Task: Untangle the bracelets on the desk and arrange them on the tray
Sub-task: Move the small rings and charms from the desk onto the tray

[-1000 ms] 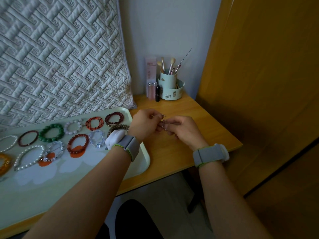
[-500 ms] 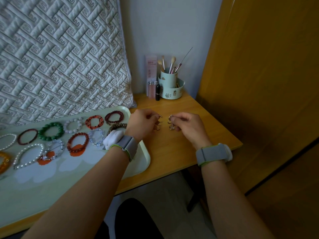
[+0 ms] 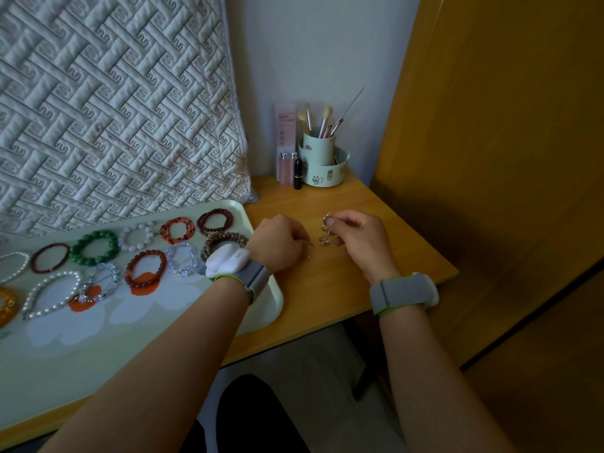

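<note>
1. Right hand point(image 3: 358, 240): fingers pinch a silver chain bracelet point(image 3: 325, 231), which dangles above the desk point(image 3: 343, 289) near its right edge.
2. Left hand point(image 3: 277, 245): fingers curled, pinching a thin bracelet piece point(image 3: 310, 245) just beside the tray's right rim.
3. Tray point(image 3: 273, 308): left end of desk; beaded bracelets lie in rows, including a green bracelet point(image 3: 94, 247).
4. Brush holder point(image 3: 322, 160): back edge, with a black lipstick point(image 3: 297, 173) beside it.
5. Quilted cushion point(image 3: 114, 103): leans behind the tray.

A wooden desk point(image 3: 330, 289) carries a pale green tray point(image 3: 163, 325) and brush holder point(image 3: 323, 165).
</note>
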The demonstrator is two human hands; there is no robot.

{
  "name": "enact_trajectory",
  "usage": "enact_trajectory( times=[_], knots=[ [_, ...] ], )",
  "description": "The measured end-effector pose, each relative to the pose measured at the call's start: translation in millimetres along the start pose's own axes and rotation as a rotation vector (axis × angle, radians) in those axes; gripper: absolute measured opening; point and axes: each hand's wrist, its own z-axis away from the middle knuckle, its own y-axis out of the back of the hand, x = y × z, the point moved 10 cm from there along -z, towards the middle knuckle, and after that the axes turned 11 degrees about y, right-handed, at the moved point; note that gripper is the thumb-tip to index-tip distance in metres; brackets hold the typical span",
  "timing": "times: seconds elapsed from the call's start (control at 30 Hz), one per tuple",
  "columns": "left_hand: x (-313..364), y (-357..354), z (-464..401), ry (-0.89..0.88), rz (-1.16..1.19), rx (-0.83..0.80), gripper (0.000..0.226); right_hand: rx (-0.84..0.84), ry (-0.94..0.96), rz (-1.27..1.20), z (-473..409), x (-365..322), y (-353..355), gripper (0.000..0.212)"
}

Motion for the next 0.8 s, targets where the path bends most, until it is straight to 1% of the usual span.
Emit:
enact_trajectory(
  times=[0.13,0.23,0.33,0.47,0.63,0.73,0.8],
  knots=[
    [0.7,-4.9,-2.3,0.007,-0.044,-0.002,0.014,-0.003,-0.007,0.006,-0.4,1.2,0.8,0.01],
    [1.6,-4.9,-3.4,0.001,-0.078,0.007,0.014,0.002,-0.011,0.005,-0.2,1.8,0.9,0.004],
    [-1.0,2.7,-8.5,0.002,-0.095,0.067,0.017,-0.001,-0.015,0.006,-0.1,1.6,0.3,0.009],
    [-9.5,16.5,-19.7,0.055,-0.147,0.161,0.016,-0.01,-0.011,0.004,-0.7,1.7,-0.6,0.012],
    [-12.3,11.6,-28.9,0.12,-0.316,0.155,0.017,-0.025,-0.012,0.01,-1.1,2.0,-2.1,0.014],
    [-11.0,5.5,-34.8,0.143,-0.363,0.119,0.02,-0.029,-0.016,0.002,-0.2,2.9,-2.3,0.014],
    [-9.3,3.6,-36.6,0.148,-0.388,0.087,0.018,-0.024,-0.018,-0.002,0.0,4.3,-2.4,0.012]
  ],
)
